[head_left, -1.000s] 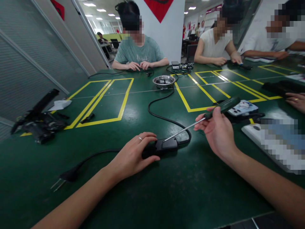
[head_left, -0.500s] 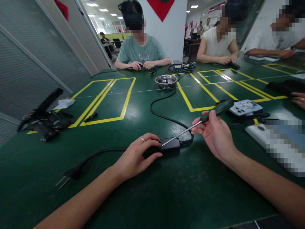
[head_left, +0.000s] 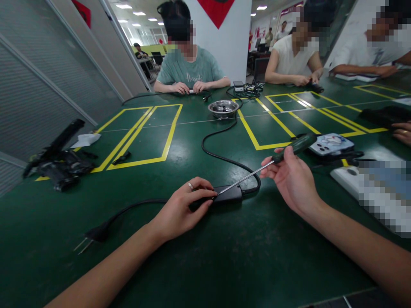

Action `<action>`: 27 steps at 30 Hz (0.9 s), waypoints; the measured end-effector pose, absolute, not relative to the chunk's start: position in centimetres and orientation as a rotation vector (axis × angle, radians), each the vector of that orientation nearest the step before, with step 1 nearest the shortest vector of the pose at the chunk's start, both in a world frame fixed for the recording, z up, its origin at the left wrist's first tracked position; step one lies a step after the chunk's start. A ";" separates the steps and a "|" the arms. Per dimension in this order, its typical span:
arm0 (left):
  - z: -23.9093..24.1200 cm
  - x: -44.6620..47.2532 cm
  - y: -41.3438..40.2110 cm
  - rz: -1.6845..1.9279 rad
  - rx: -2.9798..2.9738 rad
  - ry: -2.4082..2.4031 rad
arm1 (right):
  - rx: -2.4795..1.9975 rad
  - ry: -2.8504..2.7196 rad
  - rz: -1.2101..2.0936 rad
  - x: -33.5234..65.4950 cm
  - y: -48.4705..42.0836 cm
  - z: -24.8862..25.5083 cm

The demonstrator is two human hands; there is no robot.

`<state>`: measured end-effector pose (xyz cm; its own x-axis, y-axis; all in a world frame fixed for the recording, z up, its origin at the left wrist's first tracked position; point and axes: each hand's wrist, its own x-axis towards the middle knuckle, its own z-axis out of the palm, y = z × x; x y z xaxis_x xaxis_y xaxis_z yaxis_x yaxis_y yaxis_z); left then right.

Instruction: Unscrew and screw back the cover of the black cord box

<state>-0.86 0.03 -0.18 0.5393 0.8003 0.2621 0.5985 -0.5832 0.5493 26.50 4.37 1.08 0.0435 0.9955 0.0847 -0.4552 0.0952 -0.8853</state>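
Note:
A black power adapter [head_left: 228, 194] lies flat on the green table [head_left: 205, 256], its cable [head_left: 221, 156] looping away toward the far side. My left hand [head_left: 181, 209] rests on the adapter's left end, fingers curled over it and a ring on one finger. My right hand [head_left: 293, 179] pinches a dark green-handled screwdriver [head_left: 293, 146]. The long metal shaft slants down to the left and its tip touches the adapter's top next to my left fingertips. A second black lead runs left from the adapter to a plug [head_left: 96, 234] with bare prongs.
A steel bowl [head_left: 223, 108] sits mid-table among yellow taped rectangles. Black parts are piled at the left edge [head_left: 59, 164]. Phones [head_left: 330, 144] and a white device [head_left: 349, 175] lie right of my hand. Three people sit opposite; another person's hand [head_left: 403, 131] rests at far right.
The screwdriver tip has slid left along the adapter's top toward my left fingers. My left fingers have curled more tightly over the adapter's end.

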 end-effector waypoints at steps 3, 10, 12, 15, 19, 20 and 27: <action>-0.2 -1.0 0.0 0.687 2.383 1.167 | -0.789 -0.900 1.310 26.5 4.2 1.2; -0.4 -1.0 0.2 0.731 2.384 1.118 | -0.778 -0.913 1.292 26.4 3.9 1.6; -0.5 -1.0 0.2 0.747 2.397 1.124 | -0.774 -0.913 1.291 26.4 3.9 1.7; -0.6 -1.3 0.2 0.762 2.477 1.136 | -0.765 -0.918 1.293 26.4 3.9 1.6; -0.6 -1.8 0.3 0.740 2.688 1.131 | -0.764 -0.919 1.293 26.4 3.9 1.6; -0.6 -1.9 0.3 0.719 2.722 1.136 | -0.764 -0.923 1.293 26.4 3.9 1.6; -0.8 -1.6 0.3 0.617 2.623 1.229 | -0.736 -0.996 1.306 26.2 3.5 1.5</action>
<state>-1.57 0.33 -0.84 0.5725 0.7662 0.2918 0.6916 -0.6425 0.3300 26.15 3.46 1.51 -0.0219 0.9843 0.1751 -0.4288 0.1490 -0.8910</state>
